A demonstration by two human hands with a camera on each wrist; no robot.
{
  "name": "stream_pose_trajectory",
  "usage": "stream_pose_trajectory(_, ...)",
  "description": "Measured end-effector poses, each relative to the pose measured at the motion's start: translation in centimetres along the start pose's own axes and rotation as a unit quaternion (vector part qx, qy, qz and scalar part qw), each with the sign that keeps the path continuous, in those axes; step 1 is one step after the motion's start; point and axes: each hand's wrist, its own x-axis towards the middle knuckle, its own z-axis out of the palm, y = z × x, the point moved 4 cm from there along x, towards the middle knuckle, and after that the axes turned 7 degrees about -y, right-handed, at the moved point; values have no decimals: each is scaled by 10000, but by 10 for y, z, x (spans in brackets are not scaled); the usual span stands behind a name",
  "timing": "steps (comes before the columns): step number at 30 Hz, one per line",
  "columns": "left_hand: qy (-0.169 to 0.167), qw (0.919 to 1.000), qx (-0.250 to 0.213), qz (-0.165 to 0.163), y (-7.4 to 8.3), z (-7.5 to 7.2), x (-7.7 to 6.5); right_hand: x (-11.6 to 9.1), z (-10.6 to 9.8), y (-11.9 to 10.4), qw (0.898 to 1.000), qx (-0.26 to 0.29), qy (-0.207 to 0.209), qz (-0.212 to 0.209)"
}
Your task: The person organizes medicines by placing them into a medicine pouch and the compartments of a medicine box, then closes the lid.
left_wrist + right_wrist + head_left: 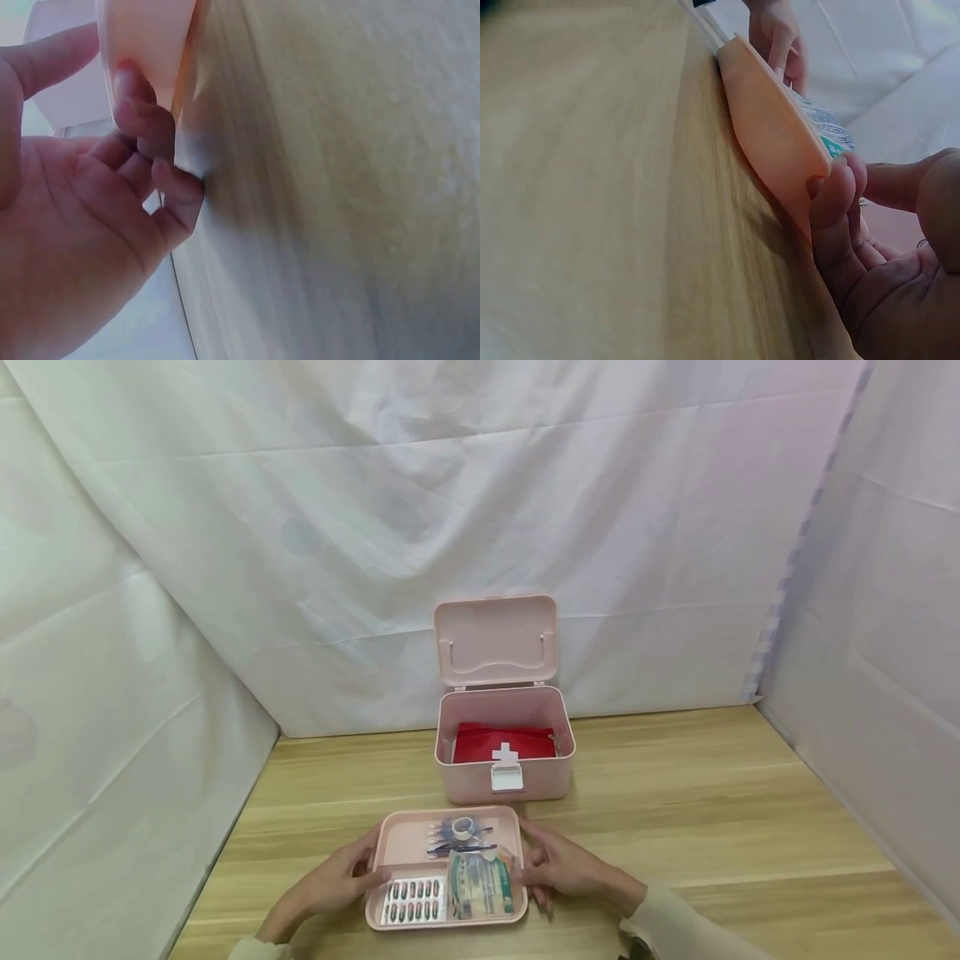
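Observation:
A shallow pink tray (pixel 405 842) with compartments is held between both hands at the front of the table. My left hand (pixel 339 878) grips its left end, thumb over the rim and fingers curled against the outer wall. At the other end, my right hand (pixel 564 864) pinches the rim between thumb and fingers, as the right wrist view also shows. The tray carries a capsule blister pack (pixel 412 900), a green-and-white packet (pixel 480 885), a white tape roll (pixel 463 828) and small clear-wrapped items (pixel 442 845). The packet's printed edge (pixel 825 124) rises above the rim.
Behind the tray stands a pink first-aid box (pixel 468 783), its lid (pixel 497 643) raised against the white curtain (pixel 360 568). A red pouch (pixel 480 743) lies inside, and a white latch (pixel 507 777) is on the front. Wooden table (pixel 697 810) extends on both sides.

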Motion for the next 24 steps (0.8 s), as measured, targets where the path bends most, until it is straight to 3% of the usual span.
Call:
stream_pose_trajectory(6, -284, 9988, -394, -31, 8, -6, -9, -16, 3, -7, 9997, 95, -204, -137)
stream_pose_trajectory(14, -606, 9914, -679, 940, 32, -15, -24, -40, 9, -30, 9960, 289, -515, -667)
stream_pose_trajectory(17, -784, 9821, -1180, 1241, 46, -21, -28, -47, 10, -41, 9948, 370, -508, -803)
stream_pose_trajectory(20, -906, 9667, -1799, 1581, 57, -26, -28, -51, 7, -52, 9921, 472, -562, -1014)
stream_pose_trajectory(22, -842, 9581, -2054, 1811, 64, -30, -25, -53, 3, -59, 9907, 501, -581, -1120)
stream_pose_trajectory(24, -617, 9585, -2028, 1908, 71, -34, -22, -54, -2, -67, 9892, 509, -583, -1248)
